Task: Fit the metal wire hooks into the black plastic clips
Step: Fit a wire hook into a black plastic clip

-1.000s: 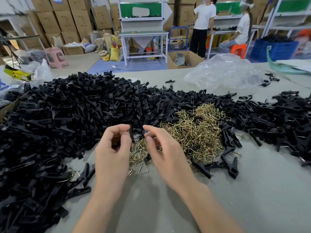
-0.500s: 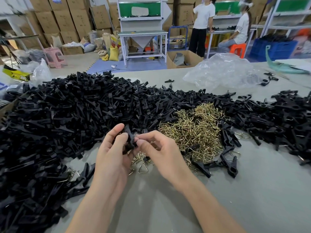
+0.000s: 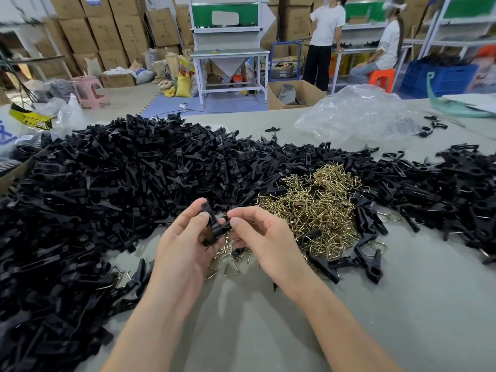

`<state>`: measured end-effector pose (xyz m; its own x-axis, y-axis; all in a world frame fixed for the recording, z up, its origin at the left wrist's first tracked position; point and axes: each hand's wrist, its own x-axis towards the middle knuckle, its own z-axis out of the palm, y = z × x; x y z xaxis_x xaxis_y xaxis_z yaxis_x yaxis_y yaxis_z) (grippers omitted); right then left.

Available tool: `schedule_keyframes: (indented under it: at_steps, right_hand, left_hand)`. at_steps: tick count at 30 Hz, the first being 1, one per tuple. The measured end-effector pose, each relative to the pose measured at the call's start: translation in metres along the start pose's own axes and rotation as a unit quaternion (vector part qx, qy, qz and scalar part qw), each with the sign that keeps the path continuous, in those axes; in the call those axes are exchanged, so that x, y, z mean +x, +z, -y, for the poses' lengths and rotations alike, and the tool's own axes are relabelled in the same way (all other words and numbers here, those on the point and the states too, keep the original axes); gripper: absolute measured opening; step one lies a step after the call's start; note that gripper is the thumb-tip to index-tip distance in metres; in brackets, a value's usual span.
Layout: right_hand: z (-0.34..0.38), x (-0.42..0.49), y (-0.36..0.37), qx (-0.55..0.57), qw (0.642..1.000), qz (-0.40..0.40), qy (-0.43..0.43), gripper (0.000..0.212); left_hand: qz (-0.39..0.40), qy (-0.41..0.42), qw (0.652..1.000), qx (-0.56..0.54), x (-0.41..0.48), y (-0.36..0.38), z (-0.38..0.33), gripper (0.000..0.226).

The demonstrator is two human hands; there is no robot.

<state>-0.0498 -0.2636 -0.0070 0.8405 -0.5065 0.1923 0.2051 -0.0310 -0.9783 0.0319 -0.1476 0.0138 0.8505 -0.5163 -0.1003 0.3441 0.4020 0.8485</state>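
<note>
Between both hands, just above the table, is a black plastic clip (image 3: 214,224). My left hand (image 3: 185,245) grips its left side with thumb and fingers curled round it. My right hand (image 3: 264,237) pinches its right end with thumb and forefinger. Whether a wire hook is between the fingers I cannot tell. A heap of brass-coloured wire hooks (image 3: 314,208) lies just right of my hands, with a few loose ones (image 3: 231,268) under them. A huge pile of black clips (image 3: 107,189) spreads across the left and back.
More black clips (image 3: 456,191) lie heaped at the right, and a few clips with hooks in them (image 3: 369,260) sit near the hook heap. A crumpled clear plastic bag (image 3: 359,114) lies at the back right. The grey table (image 3: 255,318) shows bare around my forearms. Two people are at benches behind.
My hands have come together from slightly apart. The black clip now stands up between the fingers of both hands, and the hands have drawn a little nearer to me.
</note>
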Motion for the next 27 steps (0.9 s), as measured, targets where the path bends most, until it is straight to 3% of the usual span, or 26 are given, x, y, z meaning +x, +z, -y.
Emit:
schedule_keyframes:
  at_steps: [13,17,23,27]
  right_hand:
    - [0.002,0.008,-0.011,0.227,0.970,-0.046,0.080,0.013]
    - [0.003,0.009,-0.013,0.307,0.945,-0.043,0.103,0.020]
    - [0.002,0.010,-0.014,0.313,0.942,-0.060,0.107,0.023]
    - [0.001,0.010,-0.013,0.284,0.952,-0.068,0.094,0.026]
  left_hand:
    - [0.012,0.008,1.000,-0.012,-0.001,-0.001,0.001,0.014]
    - [0.045,-0.012,0.998,0.050,-0.005,0.003,0.006,0.035]
    - [0.098,-0.006,0.986,0.131,-0.011,0.009,0.012,0.028]
    - [0.072,0.027,0.983,0.169,-0.012,0.006,0.013,0.020]
